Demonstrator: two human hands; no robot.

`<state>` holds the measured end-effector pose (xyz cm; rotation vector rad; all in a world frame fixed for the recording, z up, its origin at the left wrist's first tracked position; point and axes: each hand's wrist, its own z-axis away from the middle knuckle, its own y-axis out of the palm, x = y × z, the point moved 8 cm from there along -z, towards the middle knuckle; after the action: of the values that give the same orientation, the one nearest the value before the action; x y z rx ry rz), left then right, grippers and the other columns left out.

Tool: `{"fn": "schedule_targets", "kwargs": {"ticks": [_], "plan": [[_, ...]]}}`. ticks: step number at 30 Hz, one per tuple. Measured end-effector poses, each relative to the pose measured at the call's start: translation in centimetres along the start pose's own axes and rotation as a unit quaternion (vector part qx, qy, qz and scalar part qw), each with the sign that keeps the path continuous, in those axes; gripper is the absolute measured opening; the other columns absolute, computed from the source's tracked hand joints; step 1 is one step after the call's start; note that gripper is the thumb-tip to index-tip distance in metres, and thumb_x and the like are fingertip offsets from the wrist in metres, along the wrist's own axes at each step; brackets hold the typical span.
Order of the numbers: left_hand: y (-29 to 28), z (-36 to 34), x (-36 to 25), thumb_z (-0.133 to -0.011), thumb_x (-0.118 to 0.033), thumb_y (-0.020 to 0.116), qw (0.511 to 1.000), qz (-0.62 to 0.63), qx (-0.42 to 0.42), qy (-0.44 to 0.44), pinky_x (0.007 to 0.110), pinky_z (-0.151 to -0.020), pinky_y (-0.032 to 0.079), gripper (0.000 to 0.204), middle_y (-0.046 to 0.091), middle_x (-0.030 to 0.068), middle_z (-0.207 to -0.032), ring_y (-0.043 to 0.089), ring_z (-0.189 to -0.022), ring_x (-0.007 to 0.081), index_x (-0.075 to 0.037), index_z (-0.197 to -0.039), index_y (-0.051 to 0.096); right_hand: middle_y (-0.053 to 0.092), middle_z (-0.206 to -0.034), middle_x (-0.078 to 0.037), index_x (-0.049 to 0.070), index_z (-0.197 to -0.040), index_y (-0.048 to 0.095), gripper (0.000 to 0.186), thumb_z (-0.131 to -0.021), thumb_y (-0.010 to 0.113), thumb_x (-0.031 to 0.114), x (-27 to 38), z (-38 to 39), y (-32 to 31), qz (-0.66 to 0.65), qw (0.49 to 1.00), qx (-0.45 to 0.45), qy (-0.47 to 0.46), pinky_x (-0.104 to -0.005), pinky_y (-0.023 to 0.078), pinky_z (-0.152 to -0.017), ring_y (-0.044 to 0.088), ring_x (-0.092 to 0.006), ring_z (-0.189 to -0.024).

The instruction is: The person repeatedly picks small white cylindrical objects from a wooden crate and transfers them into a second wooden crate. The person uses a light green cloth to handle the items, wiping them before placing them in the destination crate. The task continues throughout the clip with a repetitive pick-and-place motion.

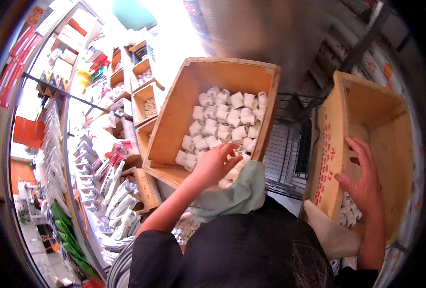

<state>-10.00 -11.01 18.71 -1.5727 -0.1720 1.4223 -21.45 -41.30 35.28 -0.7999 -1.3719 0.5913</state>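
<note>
A tilted wooden box [177, 120] in front of me holds many short white plastic pipe fittings [222, 115]. Over its near end reaches my left hand [217, 164], fingers apart and resting on or just above the fittings; none is visibly gripped. Pale green cloth [241, 194] hangs over the near right corner of that box. To the right stands a second wooden box [388, 122] with red marks on its side. My right hand [364, 180] is at its left rim, thumb and fingers spread. Several white fittings [350, 213] lie in its near end, partly hidden by my arm.
A beige cloth [333, 233] covers the near corner of the right box. Between the boxes is a dark wire rack [282, 153]. Shelves on the left carry wooden bins [148, 103], white packages [124, 206] and coiled grey cable [121, 266]. Something blurred fills the top.
</note>
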Motion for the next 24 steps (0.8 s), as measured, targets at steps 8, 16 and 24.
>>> {"fn": "schedule_targets", "kwargs": {"ticks": [8,16,24], "plan": [[0.4,8.4,-5.3,-0.089,-0.031,0.068,0.991,0.098,-0.024,0.083,0.042,-0.084,0.051,0.051,0.057,0.0135,-0.116,0.062,-0.099,0.0327,-0.011,-0.132,0.047,0.036,-0.150,-0.015,0.012,-0.145,0.040,0.083,-0.068,0.070,0.007,-1.3,0.9,1.5,0.045,0.997,0.028,0.050,-0.0443,0.037,-0.108,0.039,-0.0344,-0.136],[1.7,8.0,-3.4,-0.091,-0.026,0.063,0.993,0.100,-0.014,0.052,0.042,-0.078,0.051,0.042,0.059,0.0132,-0.107,0.062,-0.091,0.0336,-0.014,-0.129,0.049,0.034,-0.152,-0.016,0.016,-0.153,0.028,0.092,-0.067,0.060,0.010,-1.7,1.0,1.8,0.009,0.995,0.027,0.101,-0.0482,0.035,-0.110,0.042,-0.0365,-0.132],[2.0,8.0,-2.8,-0.092,-0.028,0.062,0.994,0.106,-0.033,0.012,0.042,-0.082,0.053,0.042,0.062,0.0136,-0.111,0.063,-0.099,0.0329,-0.010,-0.128,0.050,0.031,-0.148,-0.024,0.007,-0.154,0.019,0.097,-0.069,0.067,0.012,-2.7,0.7,1.9,-0.017,0.994,0.091,0.066,-0.0480,0.041,-0.105,0.044,-0.0375,-0.131]]}}
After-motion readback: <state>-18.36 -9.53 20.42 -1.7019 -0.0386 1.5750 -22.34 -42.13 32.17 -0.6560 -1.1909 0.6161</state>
